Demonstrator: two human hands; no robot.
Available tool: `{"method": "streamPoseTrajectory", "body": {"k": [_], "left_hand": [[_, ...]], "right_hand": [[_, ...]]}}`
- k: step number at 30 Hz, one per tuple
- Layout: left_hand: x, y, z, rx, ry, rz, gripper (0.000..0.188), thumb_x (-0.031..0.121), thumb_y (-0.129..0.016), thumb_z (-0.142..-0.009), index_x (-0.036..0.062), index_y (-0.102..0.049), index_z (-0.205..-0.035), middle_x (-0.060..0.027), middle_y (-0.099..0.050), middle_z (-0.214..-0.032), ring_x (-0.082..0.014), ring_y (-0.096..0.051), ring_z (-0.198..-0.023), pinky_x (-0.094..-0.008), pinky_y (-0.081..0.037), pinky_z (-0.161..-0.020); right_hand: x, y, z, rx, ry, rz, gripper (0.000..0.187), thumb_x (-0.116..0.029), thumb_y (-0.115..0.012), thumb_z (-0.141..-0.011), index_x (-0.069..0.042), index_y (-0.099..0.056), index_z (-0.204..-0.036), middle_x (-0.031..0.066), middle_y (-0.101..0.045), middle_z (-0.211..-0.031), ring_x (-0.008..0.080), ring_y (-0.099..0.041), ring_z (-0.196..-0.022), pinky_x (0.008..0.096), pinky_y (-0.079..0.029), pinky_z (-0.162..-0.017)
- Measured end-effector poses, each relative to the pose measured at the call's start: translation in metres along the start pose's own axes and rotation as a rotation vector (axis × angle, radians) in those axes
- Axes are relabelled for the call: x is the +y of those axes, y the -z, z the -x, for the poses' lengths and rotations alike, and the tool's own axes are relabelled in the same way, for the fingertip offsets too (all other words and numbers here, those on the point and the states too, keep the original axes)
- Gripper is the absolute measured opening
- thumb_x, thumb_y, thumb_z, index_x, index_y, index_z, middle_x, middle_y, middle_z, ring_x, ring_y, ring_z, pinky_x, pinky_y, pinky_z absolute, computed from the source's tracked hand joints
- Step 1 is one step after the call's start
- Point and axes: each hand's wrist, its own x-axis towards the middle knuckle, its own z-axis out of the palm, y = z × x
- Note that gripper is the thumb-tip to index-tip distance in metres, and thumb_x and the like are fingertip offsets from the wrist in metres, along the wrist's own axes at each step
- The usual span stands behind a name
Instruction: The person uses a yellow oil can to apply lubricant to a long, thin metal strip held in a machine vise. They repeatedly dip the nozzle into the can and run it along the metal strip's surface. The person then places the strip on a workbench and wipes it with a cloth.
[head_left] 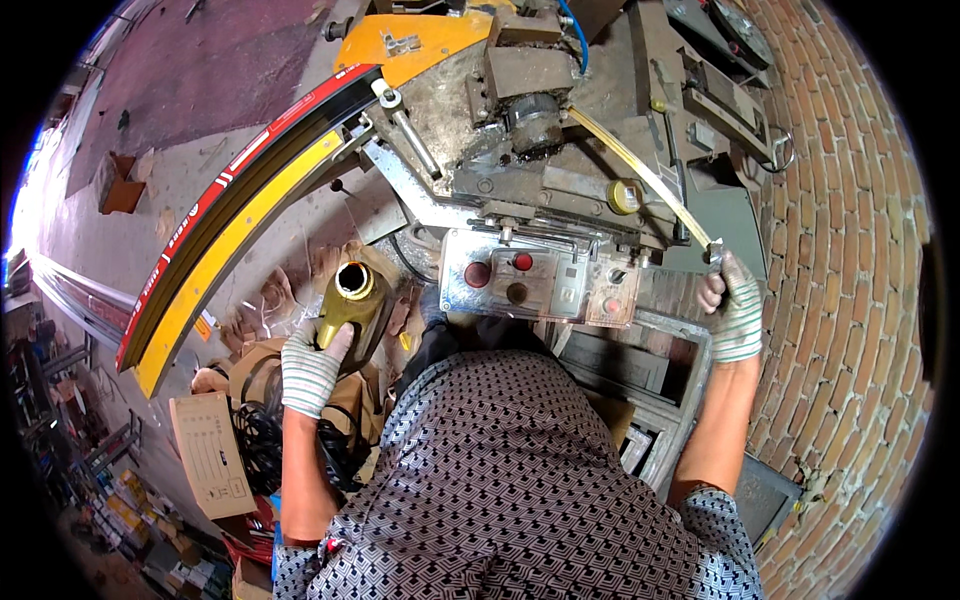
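An olive-yellow bottle (366,312) with an uncapped round mouth, dark inside, is held upright or nearly so on my left. My left hand (318,368), in a white glove with green stripes, is closed round its near side. Far to the right, my right hand (738,305), in a matching glove with bare fingertips, is curled at the near end of a long thin yellow stick (645,175). A small grey piece (715,254) sits at that end, by my fingers. The stick slants up and left over the machine toward a dark round metal part (535,122). Its exact kind cannot be made out.
Before me is a metal machine with a control box (540,278) bearing red and black buttons. A red-and-yellow guard rail (240,190) curves off left. A yellow-lidded round container (624,197) rests on the machine. Cardboard boxes (212,450) stand lower left; a brick wall (840,250) rises right.
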Motion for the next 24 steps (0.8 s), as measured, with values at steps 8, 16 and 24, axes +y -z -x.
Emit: {"method": "streamPoseTrajectory", "body": {"k": [8,16,24], "left_hand": [[-0.007,0.004,-0.013,-0.011,-0.052,-0.075,0.034,0.018,-0.08,-0.09,-0.0068,-0.069,-0.11,-0.0107,-0.073,-0.096,-0.0129,-0.063,-0.083,-0.0296,-0.054,-0.078],[-0.033,0.006,-0.022,0.081,-0.259,-0.088,0.037,0.029,-0.083,-0.086,-0.0019,-0.063,-0.093,-0.012,-0.063,-0.077,-0.016,-0.055,-0.07,-0.0347,-0.05,-0.065],[-0.004,0.019,0.005,-0.075,-0.211,0.068,0.063,0.028,-0.081,-0.088,0.0034,-0.053,-0.138,-0.0145,-0.068,-0.113,-0.0201,-0.064,-0.104,-0.0335,-0.052,-0.094]], "right_hand": [[0.055,-0.031,0.031,-0.108,-0.038,-0.252,0.018,-0.024,-0.062,-0.103,-0.007,-0.064,-0.107,-0.0023,-0.051,-0.068,0.0098,-0.043,-0.055,0.025,-0.033,-0.05],[0.092,-0.118,0.051,-0.329,-0.07,-0.277,0.023,-0.024,-0.07,-0.098,-0.008,-0.062,-0.113,0.0002,-0.054,-0.078,0.0131,-0.049,-0.067,0.027,-0.042,-0.06],[0.116,-0.234,0.053,-0.724,-0.193,0.177,0.043,-0.034,-0.071,-0.098,0.002,-0.063,-0.121,0.0046,-0.067,-0.092,0.0112,-0.062,-0.076,0.0257,-0.052,-0.068]]}}
